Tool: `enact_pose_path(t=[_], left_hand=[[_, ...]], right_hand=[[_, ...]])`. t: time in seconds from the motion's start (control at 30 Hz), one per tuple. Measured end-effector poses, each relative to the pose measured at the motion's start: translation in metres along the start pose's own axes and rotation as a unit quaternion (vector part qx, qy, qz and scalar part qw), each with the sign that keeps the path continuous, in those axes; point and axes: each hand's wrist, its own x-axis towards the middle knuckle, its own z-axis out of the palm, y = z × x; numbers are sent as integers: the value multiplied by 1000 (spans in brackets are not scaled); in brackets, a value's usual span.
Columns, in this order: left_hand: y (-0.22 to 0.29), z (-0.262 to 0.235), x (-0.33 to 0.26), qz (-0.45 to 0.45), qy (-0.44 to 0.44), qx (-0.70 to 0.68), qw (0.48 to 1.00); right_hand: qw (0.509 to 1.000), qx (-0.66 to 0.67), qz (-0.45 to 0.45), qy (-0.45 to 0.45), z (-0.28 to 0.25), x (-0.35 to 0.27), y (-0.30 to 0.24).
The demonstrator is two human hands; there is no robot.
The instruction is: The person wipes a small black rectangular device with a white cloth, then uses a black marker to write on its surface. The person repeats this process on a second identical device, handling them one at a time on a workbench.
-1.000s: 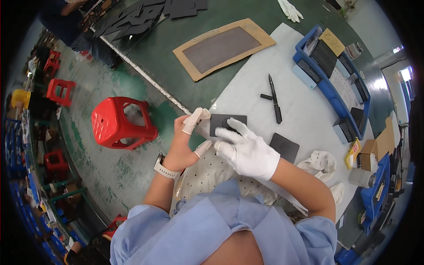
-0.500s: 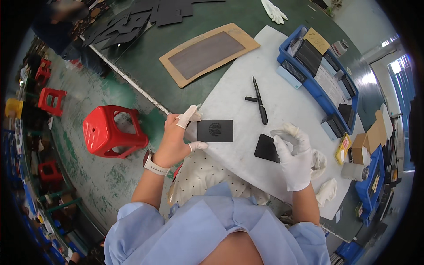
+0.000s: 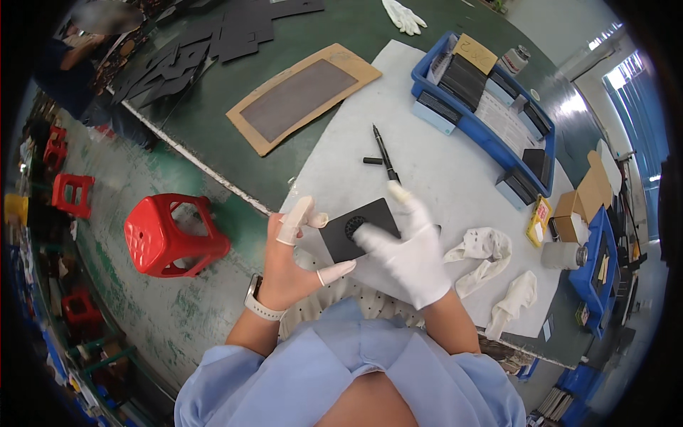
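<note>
A flat black rectangular case (image 3: 343,242) with a round embossed emblem lies tilted between my hands, above the white sheet's near edge. My left hand (image 3: 295,256), wearing pale finger cots, grips it at its left side, index finger at the upper corner and thumb along the lower edge. My right hand (image 3: 414,262), in a white glove, reaches over its right part with fingers spread. The blurred thumb is over the face near the emblem, the index finger past the upper right corner. Behind the right hand, a small edge of another black piece (image 3: 437,230) shows.
A black pen (image 3: 385,153) lies on the white sheet (image 3: 334,171), its cap (image 3: 372,161) beside it. Loose white gloves (image 3: 491,244) lie at right. A blue tray (image 3: 491,146) holds black cases and boxes. A framed cardboard panel (image 3: 299,96) and red stool (image 3: 167,235) are left.
My right hand has moved left from the second black piece to the case in my left hand. The case has turned, its right end now higher. The view has shifted somewhat.
</note>
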Motion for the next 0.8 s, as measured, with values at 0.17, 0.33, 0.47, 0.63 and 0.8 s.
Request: enact_pose_path(t=[0.17,0.33,0.47,0.63,0.8], left_hand=[[2,-1,-4,-18,-18,-40,999],[9,7,-4,17,-65,-27,997],[6,7,-7,13,-60,-79,995],[7,12,-5,16,-81,-57,995],[10,5,-8,-6,-78,-66,995]], right_hand=[[962,197,181,60,-35,13,-1],[976,153,111,-109,-25,8,9],[960,167,223,22,-51,21,8],[998,50,19,-35,-28,9,16],[960,178,214,42,-52,16,5]])
